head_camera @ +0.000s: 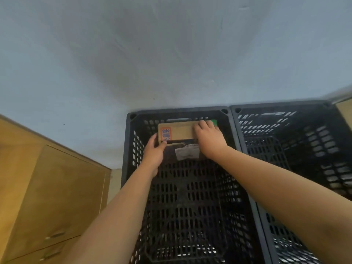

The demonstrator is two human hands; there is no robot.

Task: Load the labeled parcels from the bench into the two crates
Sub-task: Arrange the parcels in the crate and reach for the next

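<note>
Two black slatted crates stand side by side below me, the left crate (pixel 131 141) and the right crate (pixel 285 130). Both my arms reach into the left one. A brown cardboard parcel (pixel 179 131) with an orange and blue label sits at the crate's far end. My left hand (pixel 153 154) grips its left end, thumb on the near edge. My right hand (pixel 208 139) lies over its right end, fingers curled over the far edge. Just in front lies a dark parcel with a white label (pixel 187 153). A green item (pixel 214 122) peeks out behind my right hand.
A wooden cabinet with drawers (pixel 47 197) stands to the left of the crates. A pale grey wall (pixel 152 54) rises right behind them. The right crate shows only its slatted bottom and walls. A tan surface (pixel 344 113) shows at the far right edge.
</note>
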